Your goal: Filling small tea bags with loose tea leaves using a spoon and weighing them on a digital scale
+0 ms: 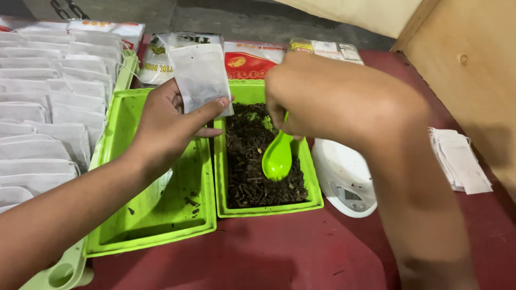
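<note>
Two green trays sit side by side on the dark red table, and we begin with that broad surface since it carries everything else. To our left, rows of filled white sachets lie overlapping in a pale green rack that runs off the edge of view. Next in size comes the empty green tray, holding only a few dark crumbs on its floor. Touching its right wall stands the narrower green tray, filled with dark loose tea leaves. Behind both trays lie printed packets in red and white (their lettering we leave alone). Just right of the filled tray rests a white kitchen scale, and well apart from it, near the wooden panel, lies a small stack of empty white sachets.

Our left hand is held above the seam between the two trays, thumb and fingers pinched shut on a white paper sachet, which stands upright over the far end of the trays. Our right hand is closed around the handle of a green plastic spoon; its bowl points down and hangs just over the tea leaves, near the middle of the filled tray. Whether the bowl touches the leaves we cannot tell.
</note>
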